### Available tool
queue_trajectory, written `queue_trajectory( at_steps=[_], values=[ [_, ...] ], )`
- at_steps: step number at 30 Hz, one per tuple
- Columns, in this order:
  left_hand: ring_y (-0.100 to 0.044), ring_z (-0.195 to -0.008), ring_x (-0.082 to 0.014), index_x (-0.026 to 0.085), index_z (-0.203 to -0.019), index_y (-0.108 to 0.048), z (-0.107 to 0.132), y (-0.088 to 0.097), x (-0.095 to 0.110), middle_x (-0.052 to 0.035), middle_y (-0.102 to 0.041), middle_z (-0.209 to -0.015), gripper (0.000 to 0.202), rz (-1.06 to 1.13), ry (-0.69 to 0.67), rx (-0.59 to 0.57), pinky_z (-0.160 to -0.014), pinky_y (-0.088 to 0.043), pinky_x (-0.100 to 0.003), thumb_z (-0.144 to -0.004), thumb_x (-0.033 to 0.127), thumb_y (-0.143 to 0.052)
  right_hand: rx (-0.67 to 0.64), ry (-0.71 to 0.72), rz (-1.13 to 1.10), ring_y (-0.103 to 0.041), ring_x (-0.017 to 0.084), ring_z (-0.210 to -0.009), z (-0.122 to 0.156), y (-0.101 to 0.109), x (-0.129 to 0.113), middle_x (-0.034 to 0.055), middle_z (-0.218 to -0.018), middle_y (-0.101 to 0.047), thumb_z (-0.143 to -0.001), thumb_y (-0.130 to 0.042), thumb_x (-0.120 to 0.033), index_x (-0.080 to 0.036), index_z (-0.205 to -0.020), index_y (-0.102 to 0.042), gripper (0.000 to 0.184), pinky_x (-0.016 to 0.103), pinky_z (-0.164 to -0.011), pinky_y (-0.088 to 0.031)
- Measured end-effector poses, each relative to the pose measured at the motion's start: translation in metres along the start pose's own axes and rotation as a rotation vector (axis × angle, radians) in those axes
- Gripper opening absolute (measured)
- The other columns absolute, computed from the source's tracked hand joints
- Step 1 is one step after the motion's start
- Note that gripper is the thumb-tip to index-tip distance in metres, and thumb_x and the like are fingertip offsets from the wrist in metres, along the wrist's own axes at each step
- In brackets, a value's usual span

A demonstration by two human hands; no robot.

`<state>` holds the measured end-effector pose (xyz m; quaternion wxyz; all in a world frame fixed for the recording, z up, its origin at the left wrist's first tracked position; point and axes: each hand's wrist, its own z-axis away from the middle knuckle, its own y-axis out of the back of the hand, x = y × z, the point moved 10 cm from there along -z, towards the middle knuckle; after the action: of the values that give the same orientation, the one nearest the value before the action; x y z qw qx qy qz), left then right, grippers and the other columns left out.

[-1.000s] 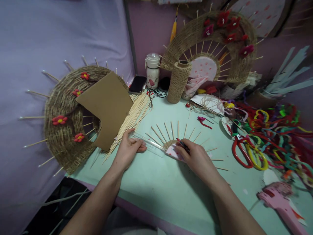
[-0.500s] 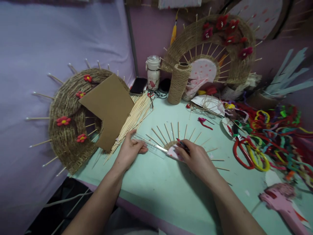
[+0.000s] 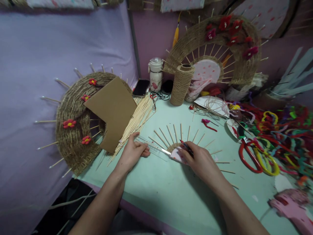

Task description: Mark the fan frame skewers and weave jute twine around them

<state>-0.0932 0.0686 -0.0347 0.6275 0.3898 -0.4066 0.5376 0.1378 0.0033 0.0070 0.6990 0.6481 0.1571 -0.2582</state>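
Observation:
My left hand (image 3: 133, 150) is closed on the far-left end of a clear ruler (image 3: 158, 150), thumb and fingers pinching it. The ruler lies slanted on the table, its right end meeting the small half-round fan piece (image 3: 176, 154). That piece has a spotted white centre, a woven twine rim and thin sticks (image 3: 175, 132) fanning outward. Above its centre, my right hand (image 3: 199, 158) grips a dark pen (image 3: 186, 147) with a red end. The hand's fingers hide part of the fan piece, and the pen's writing tip cannot be made out.
Left stand a large woven fan (image 3: 73, 111), brown cardboard (image 3: 116, 114) and a bundle of sticks (image 3: 137, 119). Behind are a twine spool (image 3: 181, 86), bottle (image 3: 156, 76) and phone (image 3: 141, 88). Right lie scissors (image 3: 248, 158), pipe cleaners (image 3: 281, 137) and a pink glue gun (image 3: 290, 205).
The head view has shifted slightly, so most things appear a little farther right and lower. Both hands keep their grips, with no clear movement against the ruler or fan piece.

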Motion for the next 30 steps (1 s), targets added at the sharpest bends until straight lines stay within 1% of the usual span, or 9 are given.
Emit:
queue_trajectory(
  at_steps=[3,6,9,12,17,21,25,28,30],
  values=[
    [-0.066,-0.053,-0.0119,0.014,-0.129,-0.033,0.0,0.0,-0.001,0.0019,-0.067,-0.064,0.063,0.005,0.016,0.006,-0.058,-0.056,-0.023,-0.076,0.016,-0.067,-0.007,-0.002,-0.003,-0.059,0.02,-0.068,0.0,0.0,0.001,0.0062,-0.078,-0.068,-0.091,-0.044,-0.039,-0.019,-0.092,-0.061,0.026,0.027,-0.059,-0.034],
    [-0.067,-0.055,-0.0109,0.014,-0.129,-0.032,0.001,0.001,-0.002,0.0,-0.069,-0.069,0.06,0.008,0.034,0.014,-0.061,-0.056,-0.022,-0.078,0.013,-0.064,-0.031,0.021,-0.035,-0.061,0.021,-0.074,0.003,-0.001,0.0,0.0068,-0.086,-0.068,-0.087,-0.052,-0.038,-0.019,-0.101,-0.061,0.025,0.028,-0.063,-0.037],
    [-0.068,-0.058,-0.0105,0.014,-0.129,-0.032,0.001,0.001,-0.003,-0.0019,-0.07,-0.073,0.06,0.01,0.043,0.013,-0.063,-0.056,-0.022,-0.078,0.012,-0.063,-0.062,0.073,-0.054,-0.062,0.022,-0.083,0.006,-0.005,-0.005,0.0065,-0.098,-0.068,-0.079,-0.064,-0.033,-0.022,-0.112,-0.059,0.036,0.029,-0.067,-0.04],
    [-0.068,-0.059,-0.0105,0.015,-0.13,-0.033,-0.001,0.002,-0.004,-0.0019,-0.07,-0.073,0.061,0.023,0.039,0.019,-0.063,-0.057,-0.021,-0.077,0.012,-0.065,-0.068,0.108,0.026,-0.062,0.023,-0.092,0.007,-0.009,-0.012,0.0058,-0.106,-0.066,-0.073,-0.07,-0.027,-0.025,-0.117,-0.058,0.046,0.028,-0.068,-0.039],
    [-0.07,-0.062,-0.0112,0.016,-0.132,-0.03,-0.005,-0.003,-0.004,-0.0029,-0.071,-0.078,0.065,0.054,0.049,-0.006,-0.068,-0.058,-0.023,-0.078,0.01,-0.065,-0.056,0.055,0.151,-0.063,0.023,-0.088,0.004,-0.01,-0.016,0.0058,-0.105,-0.066,-0.075,-0.071,-0.028,-0.024,-0.116,-0.06,0.043,0.028,-0.061,-0.034],
    [-0.071,-0.067,-0.0119,0.014,-0.136,-0.026,-0.01,-0.011,0.006,-0.0033,-0.07,-0.077,0.069,0.098,0.061,-0.032,-0.076,-0.058,-0.025,-0.079,0.004,-0.063,-0.059,0.029,0.189,-0.063,0.024,-0.09,0.001,-0.009,-0.018,0.0073,-0.107,-0.065,-0.076,-0.07,-0.029,-0.023,-0.117,-0.059,0.043,0.028,-0.062,-0.035],
    [-0.071,-0.068,-0.0129,0.01,-0.139,-0.023,-0.014,-0.017,0.013,-0.0041,-0.069,-0.075,0.071,0.104,0.081,-0.059,-0.078,-0.059,-0.026,-0.079,0.0,-0.061,-0.06,0.005,0.218,-0.063,0.024,-0.09,0.001,-0.009,-0.019,0.0084,-0.105,-0.065,-0.077,-0.071,-0.031,-0.022,-0.116,-0.059,0.042,0.028,-0.061,-0.035],
    [-0.071,-0.067,-0.0129,0.01,-0.139,-0.022,-0.014,-0.017,0.013,-0.0045,-0.068,-0.076,0.072,0.105,0.084,-0.058,-0.079,-0.059,-0.028,-0.08,0.0,-0.061,-0.061,0.0,0.211,-0.063,0.024,-0.09,0.002,-0.009,-0.019,0.0093,-0.105,-0.065,-0.078,-0.071,-0.031,-0.021,-0.115,-0.059,0.041,0.028,-0.063,-0.037],
    [-0.071,-0.067,-0.013,0.01,-0.14,-0.022,-0.015,-0.016,0.012,-0.0042,-0.068,-0.076,0.074,0.114,0.078,-0.05,-0.079,-0.059,-0.028,-0.079,0.0,-0.063,-0.064,0.034,0.164,-0.063,0.024,-0.093,0.003,-0.01,-0.02,0.0104,-0.105,-0.065,-0.08,-0.069,-0.031,-0.02,-0.117,-0.059,0.04,0.029,-0.069,-0.04]
  ],
)
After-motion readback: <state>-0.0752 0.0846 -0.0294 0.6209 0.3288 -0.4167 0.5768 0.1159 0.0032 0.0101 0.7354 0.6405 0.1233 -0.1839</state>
